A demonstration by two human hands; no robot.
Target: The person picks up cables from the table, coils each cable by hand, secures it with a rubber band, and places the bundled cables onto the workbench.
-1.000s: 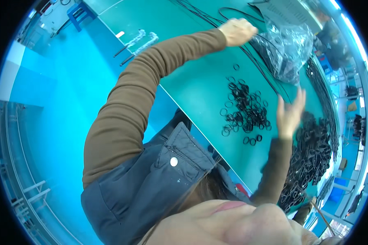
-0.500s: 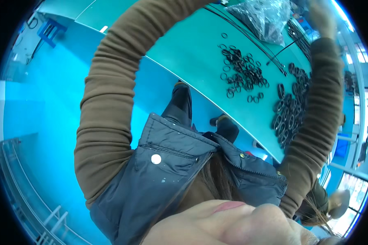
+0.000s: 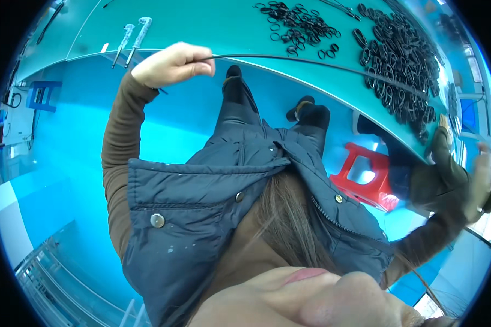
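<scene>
My left hand [image 3: 175, 65] is closed round a long thin black strip [image 3: 289, 59], held just in front of the table's near edge. The strip runs from the fist to the right, bowing slightly, and fades over the pile of larger black loops. A short dark end shows beneath my left wrist. Out at the far right, my right hand [image 3: 479, 182] is raised and smeared by motion, so its fingers cannot be read. Small black rings [image 3: 303, 27] lie scattered on the green table [image 3: 202, 27], with the heap of larger black loops [image 3: 401, 60] to their right.
Two metal-ended tools with wrapped handles [image 3: 133, 41] jut over the table edge at left. A red stool [image 3: 360, 174] stands below the table, a blue stool [image 3: 42, 95] at far left. Another person's sleeve [image 3: 447, 161] is close to my right arm.
My left hand has come down into view with the black strip. My right arm has swung outward and down to the right. The view has shifted, so the table sits higher.
</scene>
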